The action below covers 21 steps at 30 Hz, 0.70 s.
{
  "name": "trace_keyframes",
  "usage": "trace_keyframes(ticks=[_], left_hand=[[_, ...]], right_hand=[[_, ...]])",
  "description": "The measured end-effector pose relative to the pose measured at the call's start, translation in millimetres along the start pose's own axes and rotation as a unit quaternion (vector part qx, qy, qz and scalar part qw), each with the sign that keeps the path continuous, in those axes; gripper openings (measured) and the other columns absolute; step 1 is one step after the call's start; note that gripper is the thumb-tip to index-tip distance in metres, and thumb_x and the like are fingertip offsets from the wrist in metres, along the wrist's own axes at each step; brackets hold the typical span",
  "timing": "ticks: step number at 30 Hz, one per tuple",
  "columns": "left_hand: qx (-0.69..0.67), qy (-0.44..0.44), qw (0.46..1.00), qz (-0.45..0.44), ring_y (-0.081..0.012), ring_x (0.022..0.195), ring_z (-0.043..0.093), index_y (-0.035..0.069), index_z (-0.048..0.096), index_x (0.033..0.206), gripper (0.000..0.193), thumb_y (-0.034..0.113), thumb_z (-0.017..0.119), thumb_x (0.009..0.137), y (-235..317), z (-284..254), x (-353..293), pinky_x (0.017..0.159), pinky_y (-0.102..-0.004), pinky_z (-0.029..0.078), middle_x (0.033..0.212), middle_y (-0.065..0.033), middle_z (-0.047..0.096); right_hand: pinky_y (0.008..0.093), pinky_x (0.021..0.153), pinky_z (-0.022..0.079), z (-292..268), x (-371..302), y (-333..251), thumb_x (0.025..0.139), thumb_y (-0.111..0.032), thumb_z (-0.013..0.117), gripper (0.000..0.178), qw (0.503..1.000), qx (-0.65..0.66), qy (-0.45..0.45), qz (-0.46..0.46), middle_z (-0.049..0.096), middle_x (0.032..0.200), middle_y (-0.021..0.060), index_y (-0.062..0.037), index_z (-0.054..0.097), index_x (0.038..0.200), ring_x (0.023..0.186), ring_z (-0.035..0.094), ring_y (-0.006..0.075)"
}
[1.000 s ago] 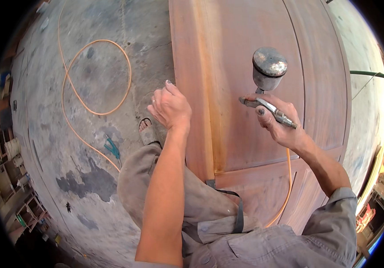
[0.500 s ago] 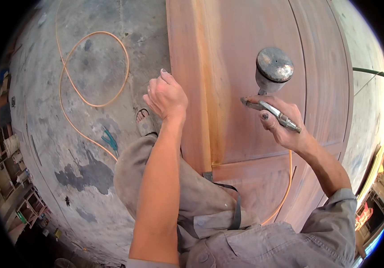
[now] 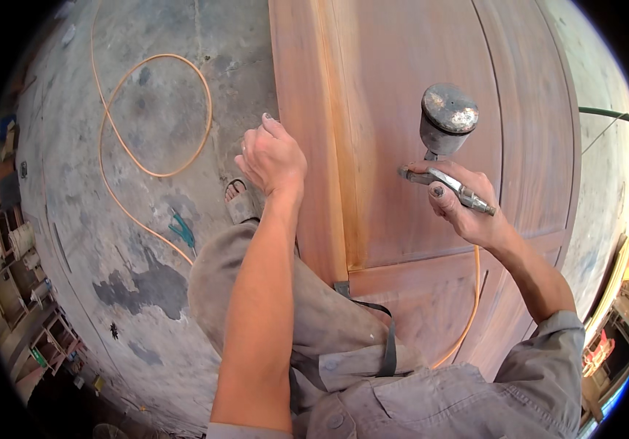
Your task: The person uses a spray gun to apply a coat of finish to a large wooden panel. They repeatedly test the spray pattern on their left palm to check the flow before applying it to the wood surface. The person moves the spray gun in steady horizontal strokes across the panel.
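Observation:
In my right hand (image 3: 472, 205) is a spray gun (image 3: 442, 180) with a round metal cup (image 3: 449, 113) on top. My fingers wrap round its body, and the thumb lies along the near side. The gun hovers over a large reddish-brown wooden panel (image 3: 417, 219), its nozzle pointing left toward a lighter yellowish strip (image 3: 349, 183) of wood. My left hand (image 3: 274, 157) is curled into a fist beside the panel's left edge, thumb uppermost. Nothing sticks out of that fist, though its palm side is hidden. An orange hose (image 3: 474, 307) runs below my right hand across the panel.
On the stained concrete floor (image 3: 58, 197) to the left lies a looped orange hose (image 3: 210, 102). Teal-handled pliers (image 3: 182, 229) rest near my knee. A sandalled foot (image 3: 240, 203) stands beside the panel. A dark green hose (image 3: 607, 114) reaches the panel's right side. Shelves (image 3: 54, 340) line the far left.
The spray gun and my right hand have shifted slightly right and down. My left hand stays almost in place, still curled. The floor and panel sit slightly differently in view.

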<state>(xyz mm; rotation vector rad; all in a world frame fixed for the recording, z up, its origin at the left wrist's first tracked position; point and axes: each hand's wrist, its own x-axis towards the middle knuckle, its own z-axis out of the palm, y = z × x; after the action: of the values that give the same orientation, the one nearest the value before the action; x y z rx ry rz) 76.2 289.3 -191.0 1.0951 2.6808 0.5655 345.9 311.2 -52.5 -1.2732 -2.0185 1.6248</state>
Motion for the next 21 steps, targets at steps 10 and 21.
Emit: trace_keyframes(ticks=[10,21], left_hand=[[-0.016,-0.003,1.000,0.004,-0.0310,0.099,0.063,0.005,0.072,0.084,0.046,0.030,0.041,0.108,-2,1,1,0.087,-0.0468,0.041,0.095,-0.0108,0.069],[0.001,0.024,1.000,0.016,-0.0335,0.094,0.063,0.004,0.069,0.081,0.047,0.030,0.040,0.108,-2,2,0,0.084,-0.0476,0.041,0.092,-0.0122,0.068]], right_hand=[[0.0289,0.058,0.047,-10,32,-5,0.106,-0.026,0.058,0.032,0.999,-0.015,0.045,-0.027,0.059,0.074,0.0043,-0.0024,0.068,0.125,0.060,0.053,0.0108],[0.0312,0.062,0.052,-16,28,2,0.105,-0.027,0.060,0.033,0.998,-0.020,0.053,-0.030,0.066,0.080,0.0081,-0.0033,0.068,0.127,0.063,0.060,0.0134]])
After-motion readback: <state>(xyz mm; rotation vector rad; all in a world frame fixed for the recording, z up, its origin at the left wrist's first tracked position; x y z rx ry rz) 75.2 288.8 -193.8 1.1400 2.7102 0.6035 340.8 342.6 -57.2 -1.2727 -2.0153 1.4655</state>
